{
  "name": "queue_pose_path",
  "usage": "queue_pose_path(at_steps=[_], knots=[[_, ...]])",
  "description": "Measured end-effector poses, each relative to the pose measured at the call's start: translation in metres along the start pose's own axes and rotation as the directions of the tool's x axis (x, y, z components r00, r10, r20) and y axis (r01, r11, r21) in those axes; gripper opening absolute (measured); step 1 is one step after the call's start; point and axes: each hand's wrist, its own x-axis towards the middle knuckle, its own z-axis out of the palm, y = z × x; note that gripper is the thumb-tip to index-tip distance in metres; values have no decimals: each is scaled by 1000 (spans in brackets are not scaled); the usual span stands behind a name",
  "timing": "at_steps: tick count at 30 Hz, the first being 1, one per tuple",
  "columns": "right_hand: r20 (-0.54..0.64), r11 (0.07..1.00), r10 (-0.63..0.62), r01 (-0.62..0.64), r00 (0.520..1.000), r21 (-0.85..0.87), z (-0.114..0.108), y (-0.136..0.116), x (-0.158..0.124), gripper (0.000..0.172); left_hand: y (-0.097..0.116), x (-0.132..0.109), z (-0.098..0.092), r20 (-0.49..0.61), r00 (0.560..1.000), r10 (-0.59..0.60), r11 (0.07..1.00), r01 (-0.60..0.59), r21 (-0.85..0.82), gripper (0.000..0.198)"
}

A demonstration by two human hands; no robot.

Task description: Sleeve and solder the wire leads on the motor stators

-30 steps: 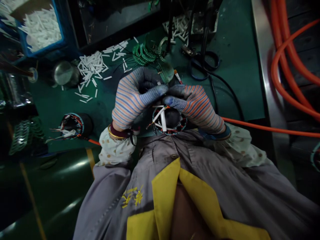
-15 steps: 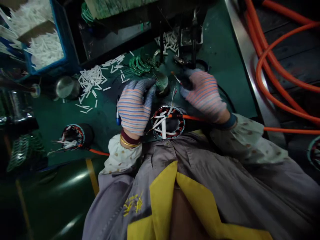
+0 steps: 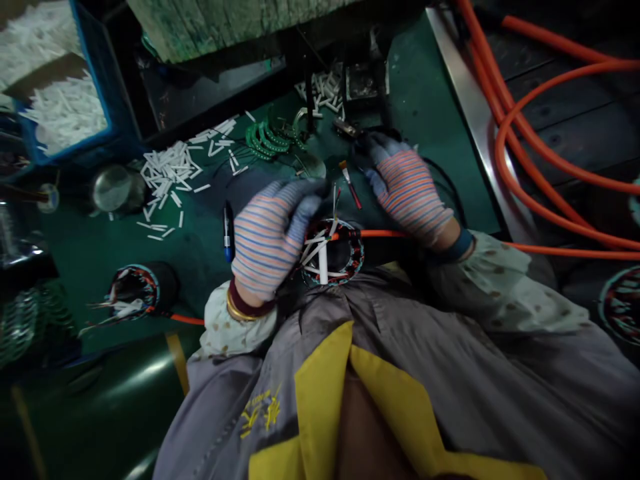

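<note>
My left hand (image 3: 273, 233), in a striped glove with grey fingertips, is open beside a ring-shaped motor stator (image 3: 359, 257). Its fingers stretch toward thin wires (image 3: 335, 200) rising from the stator; no held thing shows. White sleeves and an orange cable (image 3: 383, 233) lie across the ring. My right hand (image 3: 407, 190), gloved alike, reaches over the bench with thumb and fingers apart, so it is open. Its fingertips are near a dark tool or cable (image 3: 367, 141) that is hard to make out. A small brush (image 3: 351, 185) lies between the hands, below a round dish (image 3: 314, 165).
Loose white sleeves (image 3: 167, 167) and green coils (image 3: 267, 139) lie on the bench. A blue marker (image 3: 228, 233), metal cup (image 3: 113, 189) and second stator (image 3: 157, 290) are at left. A blue bin (image 3: 93, 137) holds more sleeves. Thick orange cables (image 3: 530, 133) lie beyond the metal edge.
My right hand has let go of the brush, which now lies on the bench. My left hand has moved from the dish toward the wires. The whole view has shifted slightly.
</note>
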Motion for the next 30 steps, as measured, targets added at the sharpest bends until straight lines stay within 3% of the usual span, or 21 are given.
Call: queue_pose_path(at_steps=[2, 4, 7, 9, 12, 16, 18, 23, 27, 30], knots=[[30, 983, 155, -151, 987, -106, -1, 4, 25, 69, 16, -2, 0, 115, 993, -42, 993, 54, -106, 43], [80, 953, 250, -231, 965, -196, -6, 1, 48, 66, 25, -1, 5, 143, 986, -87, 978, 112, -178, 34], [171, 942, 227, -172, 959, -287, -24, -13, 60, 55, 24, 2, 12, 107, 987, -123, 957, 146, -252, 24], [187, 950, 186, -128, 965, -285, -43, -24, 46, 47, 20, 1, 14, 116, 985, -129, 948, 157, -278, 29], [137, 983, 61, -36, 989, -181, -69, -37, 2, 58, 14, -4, 17, 130, 979, -154, 937, 187, -295, 43], [145, 966, -171, 195, 975, -168, -77, -50, -45, 49, 8, -8, 26, 41, 992, -116, 941, 124, -316, 61], [200, 950, -185, 227, 962, -213, -73, -55, -50, 46, 6, -9, 29, 5, 996, -94, 945, 91, -313, 64], [213, 943, -223, 266, 951, -199, -72, -58, -44, 42, 4, -9, 31, 1, 997, -84, 945, 79, -318, 61], [194, 961, -240, 261, 951, -92, -66, -50, -49, 39, 4, -9, 30, -1, 996, -90, 944, 85, -320, 60], [113, 982, -184, 179, 976, 57, -53, -39, -54, 45, 2, -8, 30, -7, 994, -109, 948, 101, -301, 59]])
